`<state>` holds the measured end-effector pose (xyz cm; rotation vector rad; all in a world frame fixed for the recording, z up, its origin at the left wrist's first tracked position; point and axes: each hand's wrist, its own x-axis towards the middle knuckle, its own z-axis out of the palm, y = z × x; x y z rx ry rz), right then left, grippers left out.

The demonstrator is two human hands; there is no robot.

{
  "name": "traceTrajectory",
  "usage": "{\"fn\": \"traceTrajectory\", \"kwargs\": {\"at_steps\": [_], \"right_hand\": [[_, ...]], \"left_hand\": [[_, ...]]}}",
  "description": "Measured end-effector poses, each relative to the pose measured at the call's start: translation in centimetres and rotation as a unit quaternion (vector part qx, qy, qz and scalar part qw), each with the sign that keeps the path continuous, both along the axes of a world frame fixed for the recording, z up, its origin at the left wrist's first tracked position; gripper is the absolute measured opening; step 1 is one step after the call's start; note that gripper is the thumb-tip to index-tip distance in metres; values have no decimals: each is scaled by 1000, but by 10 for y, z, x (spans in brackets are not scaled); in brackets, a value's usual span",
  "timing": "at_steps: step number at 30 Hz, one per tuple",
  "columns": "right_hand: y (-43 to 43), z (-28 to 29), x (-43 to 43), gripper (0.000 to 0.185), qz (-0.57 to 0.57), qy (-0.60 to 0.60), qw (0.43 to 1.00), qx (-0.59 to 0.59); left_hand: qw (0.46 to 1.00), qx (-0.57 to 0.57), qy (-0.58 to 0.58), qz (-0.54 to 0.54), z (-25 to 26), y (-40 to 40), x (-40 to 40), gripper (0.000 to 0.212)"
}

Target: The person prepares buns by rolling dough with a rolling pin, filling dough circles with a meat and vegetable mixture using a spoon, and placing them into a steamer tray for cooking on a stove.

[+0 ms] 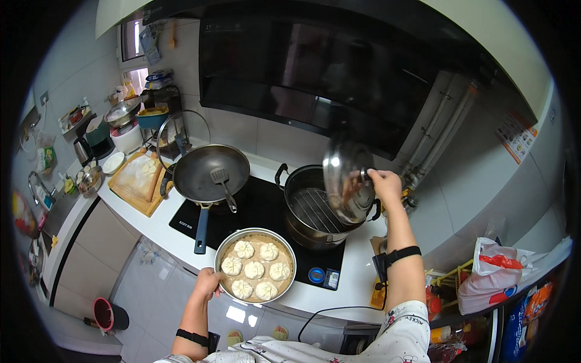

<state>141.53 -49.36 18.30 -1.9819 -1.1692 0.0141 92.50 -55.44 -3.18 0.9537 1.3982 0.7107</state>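
Note:
My left hand (209, 283) grips the left rim of a round metal steamer tray (292, 255), tilted towards me in front of the cooktop. Several pleated white buns (254, 270) sit spaced apart on its brownish liner (256, 239). Pinched in my right hand (386, 185) is the knob of a clear pot lid (340, 181), held steeply tilted over the right side of a dark two-handled pot (313, 239). The pot's mouth is uncovered on the left. Inside lies a wire rack (313, 206); the lid partly hides the interior.
A wok (195, 172) with a slotted spatula (219, 175) inside stands left on the black cooktop (263, 199). Its handle points towards me. Farther left lies a floured board (119, 193) with a rolling pin (153, 183). A dark range hood (272, 81) overhangs the back.

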Motion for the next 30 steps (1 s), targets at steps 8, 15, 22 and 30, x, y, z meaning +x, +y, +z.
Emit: {"fn": "traceTrajectory", "kwargs": {"at_steps": [8, 15, 22, 30], "right_hand": [[-61, -50, 48, 39, -95, 454, 872, 159], [-68, -50, 28, 42, -46, 553, 791, 259], [-60, -34, 26, 37, -71, 499, 839, 204], [-52, -30, 32, 40, -71, 406, 900, 142]], "left_hand": [[999, -3, -34, -25, -4, 9, -5, 17], [999, -6, -45, -29, -7, 8, -5, 19], [998, -4, -54, -15, -6, 5, -10, 17], [999, 7, -47, 3, 10, -2, -15, 16]]}}
